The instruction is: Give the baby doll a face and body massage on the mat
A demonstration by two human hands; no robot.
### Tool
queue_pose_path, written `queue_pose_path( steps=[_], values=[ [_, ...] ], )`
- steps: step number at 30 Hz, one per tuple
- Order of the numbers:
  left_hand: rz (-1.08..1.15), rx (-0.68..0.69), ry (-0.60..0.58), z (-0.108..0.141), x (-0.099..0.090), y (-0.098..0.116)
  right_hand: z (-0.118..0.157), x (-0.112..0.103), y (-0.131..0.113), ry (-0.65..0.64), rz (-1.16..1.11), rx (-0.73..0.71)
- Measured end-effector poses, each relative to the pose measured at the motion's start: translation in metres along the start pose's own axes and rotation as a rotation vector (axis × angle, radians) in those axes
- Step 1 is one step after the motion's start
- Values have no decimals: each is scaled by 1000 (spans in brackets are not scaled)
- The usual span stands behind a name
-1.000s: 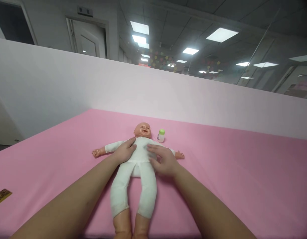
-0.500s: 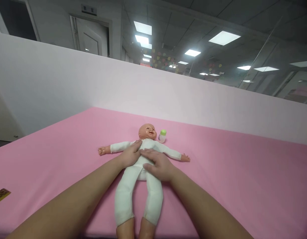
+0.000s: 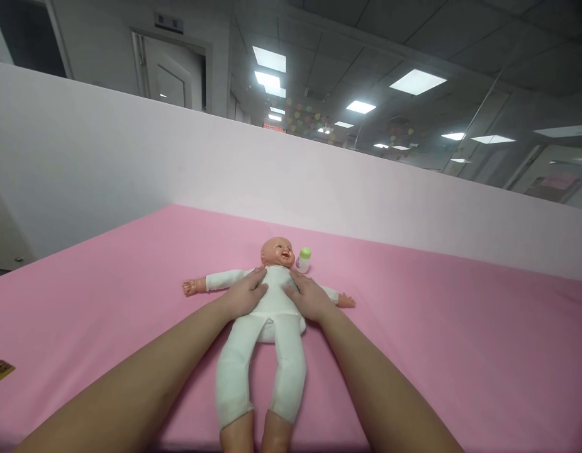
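A baby doll (image 3: 275,299) with a white cloth body lies on its back on a pink mat (image 3: 413,327), arms spread out and legs toward me. On the left side of its chest rests my left hand (image 3: 246,294), open, fingers pointing up to the shoulder. My right hand (image 3: 309,296) lies open on the other side of the chest, thumb apart from the fingers, covering part of the doll's upper arm. Both palms touch the cloth. Beside the doll's head stands a small baby bottle (image 3: 304,260) with a green cap.
A white padded wall (image 3: 291,170) runs along the back and left of the mat. Near the left edge lies a small yellow and dark card-like piece (image 3: 0,372). Behind the wall are a door (image 3: 175,75) and a glass pane with ceiling lights.
My right hand has moved from the middle of the doll's belly up and right to the side of its chest. My left hand stays on the left side. The view has shifted slightly.
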State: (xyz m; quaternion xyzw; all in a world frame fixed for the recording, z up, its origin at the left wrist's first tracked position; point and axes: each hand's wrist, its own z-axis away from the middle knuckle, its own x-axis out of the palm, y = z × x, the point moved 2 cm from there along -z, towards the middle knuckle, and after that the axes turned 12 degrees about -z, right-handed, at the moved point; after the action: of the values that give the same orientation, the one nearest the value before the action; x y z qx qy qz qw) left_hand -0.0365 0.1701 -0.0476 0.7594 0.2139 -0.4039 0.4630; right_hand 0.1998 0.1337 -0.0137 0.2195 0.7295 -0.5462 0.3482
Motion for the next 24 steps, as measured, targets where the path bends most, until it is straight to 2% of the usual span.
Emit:
queue_pose_path(
  steps=[4,7,10,13,15,16,19,24],
  values=[
    [73,-3,84,11,-24,5,4,-4,1,38,7,5],
    [314,-10,133,24,-50,10,7,-6,-1,48,-29,-8],
    [524,72,38,36,-65,29,9,-9,-4,51,-58,3],
    [580,243,-146,48,-62,64,12,-12,-8,53,-89,11],
    [484,360,-296,56,-54,88,14,-14,-8,52,-112,10],
    [421,402,-321,58,-50,96,15,-15,-8,49,-125,6],
    [291,438,-292,59,-42,105,16,-15,-6,43,-169,-21],
    [12,302,-136,37,-29,75,11,-8,-2,54,-158,-28]
  ],
)
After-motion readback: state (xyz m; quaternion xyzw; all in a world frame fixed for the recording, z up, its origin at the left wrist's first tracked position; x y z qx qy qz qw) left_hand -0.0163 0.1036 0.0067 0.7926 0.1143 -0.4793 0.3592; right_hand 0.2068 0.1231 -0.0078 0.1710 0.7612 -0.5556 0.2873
